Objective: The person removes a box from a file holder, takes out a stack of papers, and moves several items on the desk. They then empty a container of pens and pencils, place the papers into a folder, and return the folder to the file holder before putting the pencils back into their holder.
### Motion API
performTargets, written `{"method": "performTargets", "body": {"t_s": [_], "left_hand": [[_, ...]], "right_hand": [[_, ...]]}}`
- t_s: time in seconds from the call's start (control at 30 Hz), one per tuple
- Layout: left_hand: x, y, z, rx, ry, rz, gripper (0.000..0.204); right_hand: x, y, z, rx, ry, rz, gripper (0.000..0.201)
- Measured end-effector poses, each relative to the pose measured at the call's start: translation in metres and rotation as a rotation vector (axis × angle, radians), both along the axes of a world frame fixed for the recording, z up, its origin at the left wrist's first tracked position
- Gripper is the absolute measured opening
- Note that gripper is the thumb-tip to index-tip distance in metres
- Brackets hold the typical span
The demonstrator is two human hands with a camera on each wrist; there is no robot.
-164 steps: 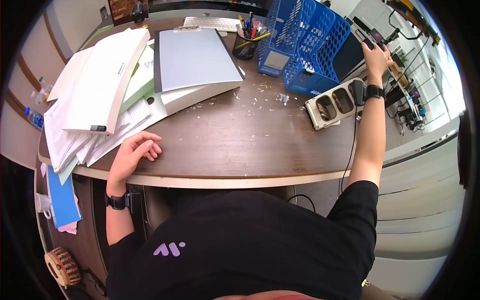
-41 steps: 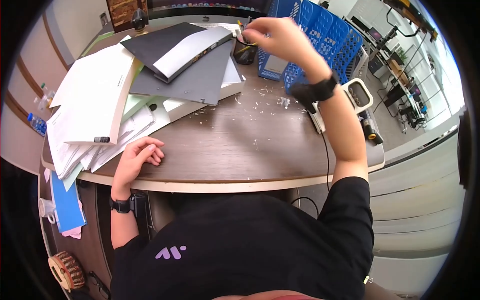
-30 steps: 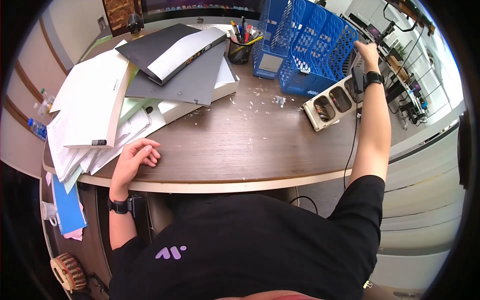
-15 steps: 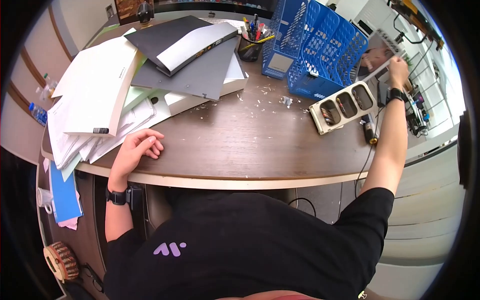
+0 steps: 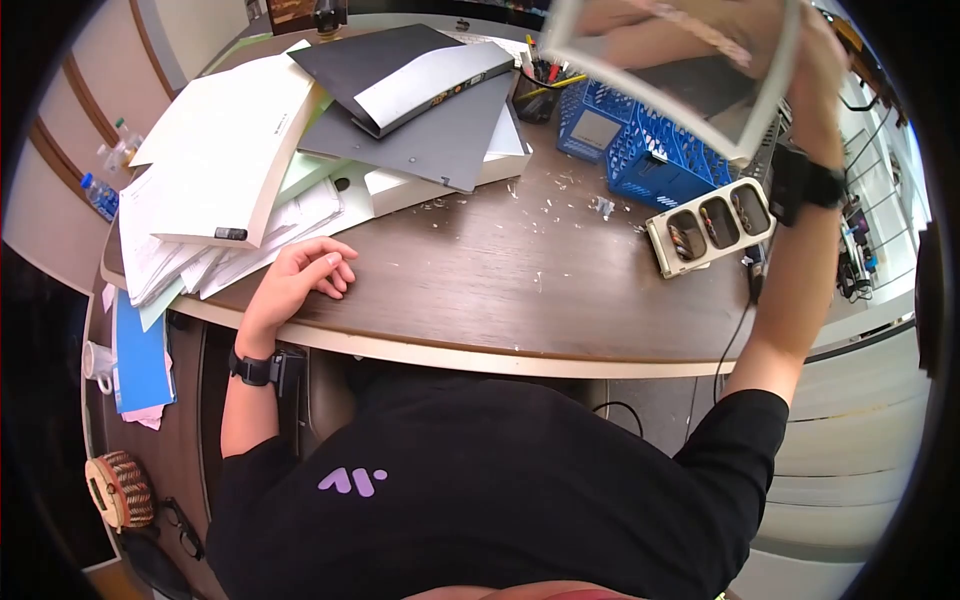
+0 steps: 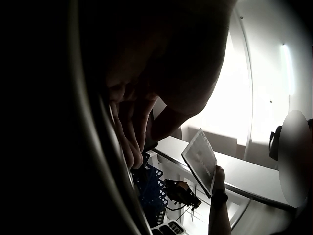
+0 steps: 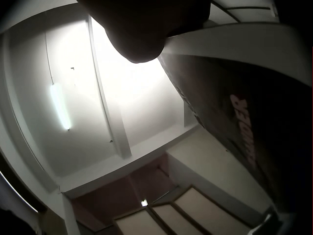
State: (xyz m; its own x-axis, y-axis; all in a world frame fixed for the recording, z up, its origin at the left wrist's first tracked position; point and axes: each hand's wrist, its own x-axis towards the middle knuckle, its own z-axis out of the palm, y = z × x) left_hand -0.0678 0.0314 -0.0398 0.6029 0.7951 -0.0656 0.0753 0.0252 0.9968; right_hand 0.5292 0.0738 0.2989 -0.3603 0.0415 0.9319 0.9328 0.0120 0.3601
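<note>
My right hand (image 5: 820, 75) grips the right side of a flat, white-edged, picture-covered book (image 5: 690, 75), raised over the back right of the desk. In the right wrist view large letters show on its dark cover (image 7: 239, 122). From the left wrist view the whole book (image 6: 200, 159) appears tilted in the air. It hides the upper part of a blue slotted file rack (image 5: 655, 160). My left hand (image 5: 300, 280) rests near the desk's front left edge, fingers loosely bent and holding nothing. Beyond it lie grey and black binders (image 5: 400, 155) on a white box file (image 5: 450, 180).
A thick white file (image 5: 245, 150) leans over loose papers at the left. A pen cup (image 5: 535, 100) stands behind the binders. Beside the rack is a beige tray (image 5: 662, 255) with three compartments. Paper scraps (image 5: 605, 207) dot the brown desk (image 5: 480, 290); a cable hangs by my right forearm.
Grey and black binders now lie on the box file, where a clipboard lay before. My right hand reached right of the rack, took the book, and lifted it up and toward me. Left hand stayed put.
</note>
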Motion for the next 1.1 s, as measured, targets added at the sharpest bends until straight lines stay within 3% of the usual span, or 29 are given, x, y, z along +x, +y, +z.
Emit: {"method": "performTargets", "body": {"t_s": [0.03, 0.07, 0.1, 0.23, 0.27, 0.3, 0.37, 0.43, 0.47, 0.5, 0.63, 0.7, 0.83, 0.93, 1.1], "left_hand": [[0.000, 0.000, 0.000, -0.004, -0.003, 0.000, 0.025], [0.000, 0.000, 0.000, -0.012, -0.009, -0.002, 0.025], [-0.001, 0.001, 0.000, -0.018, -0.013, 0.002, 0.025], [-0.001, 0.001, -0.001, -0.021, -0.020, 0.000, 0.025], [-0.001, 0.002, -0.003, -0.013, -0.028, -0.005, 0.025], [-0.002, 0.002, -0.003, -0.006, -0.038, -0.009, 0.025], [-0.005, 0.003, -0.003, -0.011, -0.053, -0.027, 0.025], [-0.005, 0.004, -0.006, -0.025, -0.082, -0.027, 0.025], [-0.004, 0.003, -0.005, -0.030, -0.086, -0.024, 0.026], [-0.004, 0.004, -0.007, -0.030, -0.095, -0.026, 0.026], [-0.003, 0.002, -0.006, -0.015, -0.058, -0.026, 0.026], [-0.002, 0.001, -0.003, 0.006, -0.021, -0.024, 0.025], [0.002, -0.001, 0.000, 0.043, 0.064, -0.017, 0.025], [0.001, 0.002, -0.002, 0.022, 0.025, -0.017, 0.026], [0.004, 0.004, -0.005, -0.020, -0.005, -0.004, 0.025]], "right_hand": [[-0.074, -0.010, -0.016, -0.396, 0.299, 0.285, 0.018], [-0.148, -0.019, -0.031, -0.697, 0.862, 0.821, 0.024], [-0.222, -0.029, -0.046, -0.724, 1.356, 1.028, 0.033], [-0.219, 0.095, -0.128, -0.729, 1.099, 0.973, 0.034], [-0.223, 0.136, -0.141, -0.801, 1.341, 1.031, 0.032], [-0.243, 0.114, -0.141, -0.991, 1.465, 0.908, 0.029], [-0.237, 0.115, -0.168, -1.173, 1.348, 0.889, 0.029], [-0.186, 0.183, -0.232, -0.905, 0.875, 0.382, 0.030], [-0.194, 0.141, -0.216, -1.142, 0.928, 0.326, 0.048], [-0.185, 0.119, -0.232, -1.118, 0.893, 0.378, 0.052], [-0.176, 0.061, -0.294, -1.165, 1.134, 0.471, 0.069], [-0.188, 0.036, -0.304, -1.424, 1.348, 0.554, 0.073], [-0.197, 0.042, -0.327, -1.273, 1.237, 0.464, 0.081], [-0.182, 0.051, -0.321, -1.420, 1.295, 0.587, 0.085], [-0.192, 0.035, -0.305, -1.476, 1.259, 0.555, 0.091]]}}
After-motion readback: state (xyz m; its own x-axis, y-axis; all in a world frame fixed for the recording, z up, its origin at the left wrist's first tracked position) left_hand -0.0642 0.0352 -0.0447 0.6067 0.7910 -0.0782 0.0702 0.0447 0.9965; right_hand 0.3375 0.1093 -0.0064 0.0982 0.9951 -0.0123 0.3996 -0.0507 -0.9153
